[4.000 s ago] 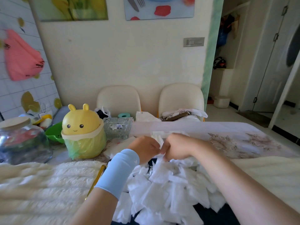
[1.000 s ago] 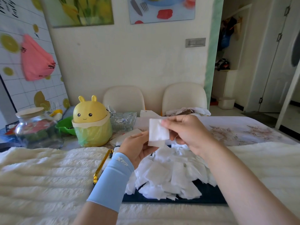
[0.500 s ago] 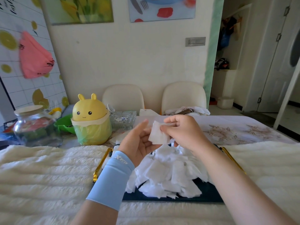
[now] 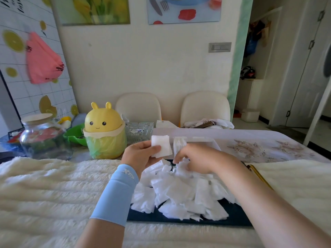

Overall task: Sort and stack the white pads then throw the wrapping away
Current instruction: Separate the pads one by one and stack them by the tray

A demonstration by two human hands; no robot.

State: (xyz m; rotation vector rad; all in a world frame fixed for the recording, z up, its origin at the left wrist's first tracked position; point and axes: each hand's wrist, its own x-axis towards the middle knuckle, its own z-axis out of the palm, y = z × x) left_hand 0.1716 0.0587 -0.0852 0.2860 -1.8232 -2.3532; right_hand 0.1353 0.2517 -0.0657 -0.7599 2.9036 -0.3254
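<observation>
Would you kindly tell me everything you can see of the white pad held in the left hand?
The white pad is roughly square, plain, soft and cottony-looking. It is held up facing the camera, slightly tilted, above the far edge of the pile of white pads. The left hand pinches one lower corner, thumb in front. A second edge shows below it, so there may be more than one pad. The right hand does not touch it.

Light blue sleeve [image 4: 117, 194] with white logo on left forearm, right arm [image 4: 268, 199] bare
</observation>
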